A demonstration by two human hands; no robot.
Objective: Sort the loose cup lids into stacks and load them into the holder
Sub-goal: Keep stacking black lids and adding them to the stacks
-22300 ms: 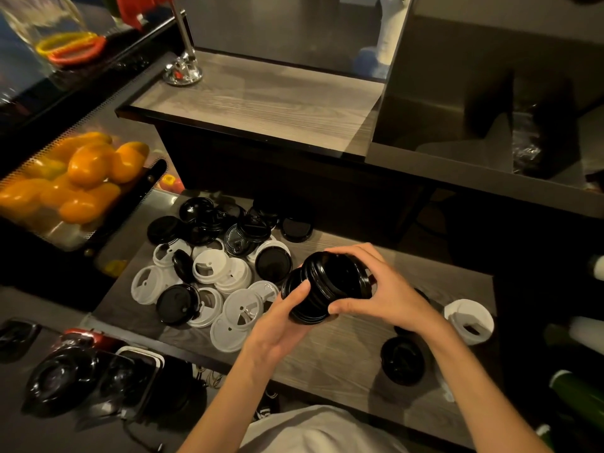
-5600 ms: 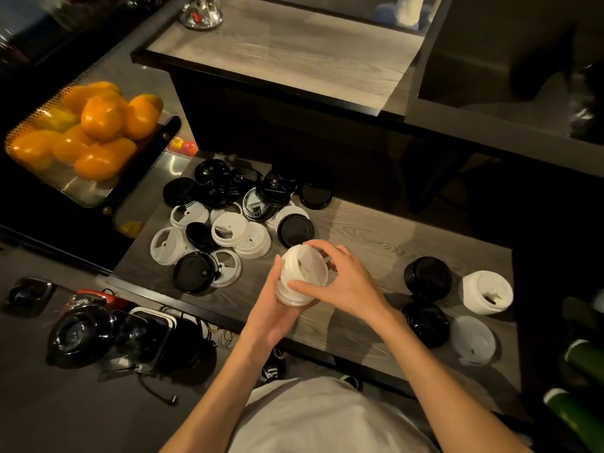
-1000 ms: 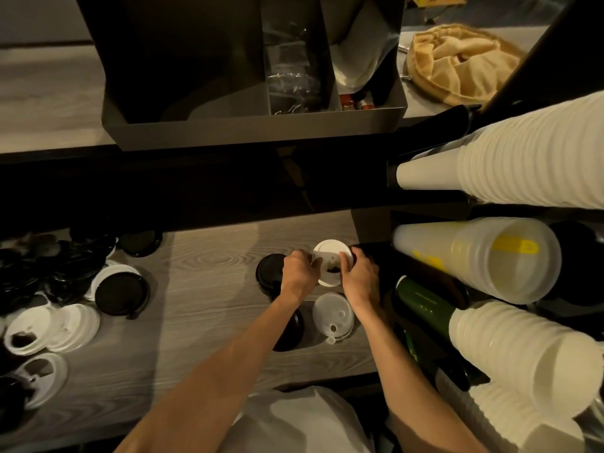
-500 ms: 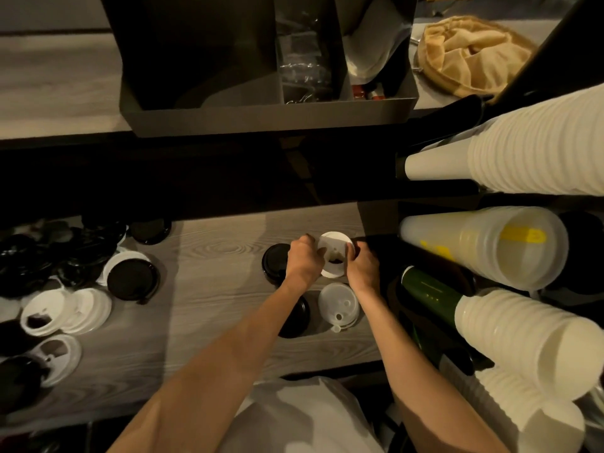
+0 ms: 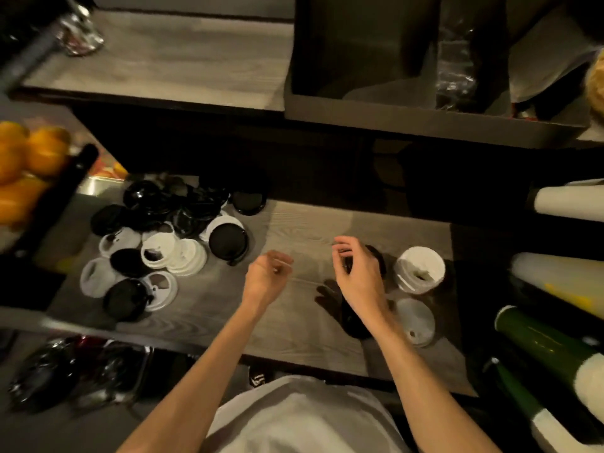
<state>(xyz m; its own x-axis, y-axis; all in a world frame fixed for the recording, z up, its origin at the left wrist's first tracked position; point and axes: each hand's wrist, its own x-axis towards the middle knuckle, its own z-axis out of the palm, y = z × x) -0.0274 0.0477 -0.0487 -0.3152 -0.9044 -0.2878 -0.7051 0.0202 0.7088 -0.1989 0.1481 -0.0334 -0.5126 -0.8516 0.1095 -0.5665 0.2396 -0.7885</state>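
Both hands loosely curled and holding nothing; loose lid pile (image 5: 170, 243) lies left on the worktop (image 5: 304, 223), left hand (image 5: 266, 277) nearer than right hand (image 5: 356, 273).

My right forearm covered most of the low black lid stack (image 5: 354, 323) on the grey wood-grain worktop (image 5: 310, 223), and my right hand (image 5: 358, 273) hid most of the black stack (image 5: 379, 256) behind it. The far black lids of the loose heap (image 5: 183, 204) sank into shadow, uncountable. The oranges (image 5: 29, 158) and green tube (image 5: 549, 344) ran off the frame's edges. The shiny object (image 5: 78, 34) top left was blurred.
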